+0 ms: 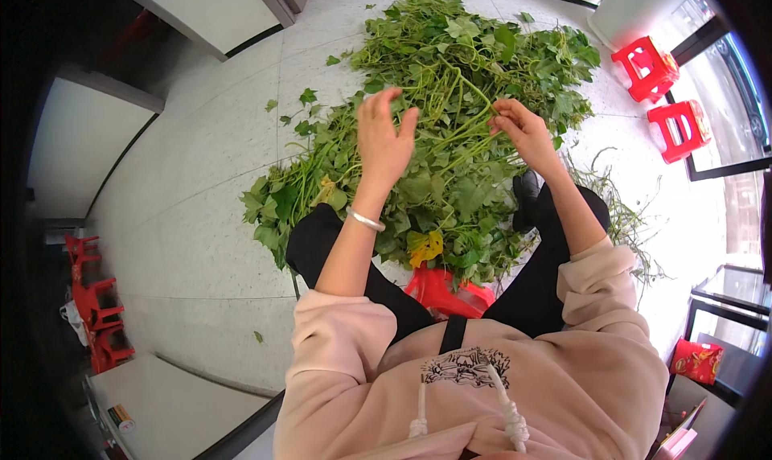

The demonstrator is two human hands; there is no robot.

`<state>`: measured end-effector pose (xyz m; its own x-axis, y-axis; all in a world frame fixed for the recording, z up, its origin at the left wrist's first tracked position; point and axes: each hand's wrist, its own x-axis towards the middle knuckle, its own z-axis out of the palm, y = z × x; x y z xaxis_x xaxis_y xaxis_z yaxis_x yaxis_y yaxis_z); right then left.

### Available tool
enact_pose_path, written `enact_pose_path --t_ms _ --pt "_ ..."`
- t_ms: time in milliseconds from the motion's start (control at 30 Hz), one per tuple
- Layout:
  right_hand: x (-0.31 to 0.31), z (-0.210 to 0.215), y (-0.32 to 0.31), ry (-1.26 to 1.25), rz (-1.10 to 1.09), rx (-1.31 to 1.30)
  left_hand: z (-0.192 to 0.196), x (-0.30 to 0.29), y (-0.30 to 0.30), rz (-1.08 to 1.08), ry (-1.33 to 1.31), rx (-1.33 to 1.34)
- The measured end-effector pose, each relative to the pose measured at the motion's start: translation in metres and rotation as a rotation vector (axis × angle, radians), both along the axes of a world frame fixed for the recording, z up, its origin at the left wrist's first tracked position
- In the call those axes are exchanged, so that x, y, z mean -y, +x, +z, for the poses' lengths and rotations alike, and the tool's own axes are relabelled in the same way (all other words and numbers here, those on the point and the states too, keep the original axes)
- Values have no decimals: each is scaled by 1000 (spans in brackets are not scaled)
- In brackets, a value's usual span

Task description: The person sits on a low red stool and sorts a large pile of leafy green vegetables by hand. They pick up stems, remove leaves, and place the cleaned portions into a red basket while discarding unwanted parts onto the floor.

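Observation:
A large heap of leafy green vines [470, 190] lies on the floor in front of me, between and beyond my knees. Over its middle, my left hand [384, 138] is raised with thumb and fingers apart, holding nothing. My right hand [521, 130], to the right of it, pinches a light green vine stem [474, 87] between thumb and fingertips. That stem bends back toward the far part of the heap, where its other end is lost among the leaves. A yellow leaf [425, 247] shows at the near edge.
A red plastic bag [442, 291] lies between my thighs. Thin green strips [615, 199] are scattered on the floor by my right knee. Red stools [679, 130] stand at the far right, beside glass doors. More red stools [98, 303] and a white table [189, 408] are at the left.

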<state>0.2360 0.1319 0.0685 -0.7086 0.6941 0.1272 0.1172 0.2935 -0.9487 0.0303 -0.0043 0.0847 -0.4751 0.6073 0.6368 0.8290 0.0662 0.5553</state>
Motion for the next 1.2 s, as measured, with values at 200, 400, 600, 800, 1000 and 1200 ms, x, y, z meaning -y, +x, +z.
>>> enact_pose_path --t_ms 200,400,600,800,1000,1200 --pt "42 9 -4 51 -106 38 4 -5 36 -204 -276 -12" --pt "30 -27 8 344 -134 56 10 6 19 -95 -571 -159" --pt "35 -38 13 474 -61 54 24 25 -16 -233 -669 -348" --pt "4 -50 44 162 -234 157 24 49 -84 70 -656 -78" --pt "27 -50 9 16 -106 -21 -13 26 8 -319 -461 350" --pt "51 -26 -7 19 -110 3 -39 4 57 -306 -466 151"
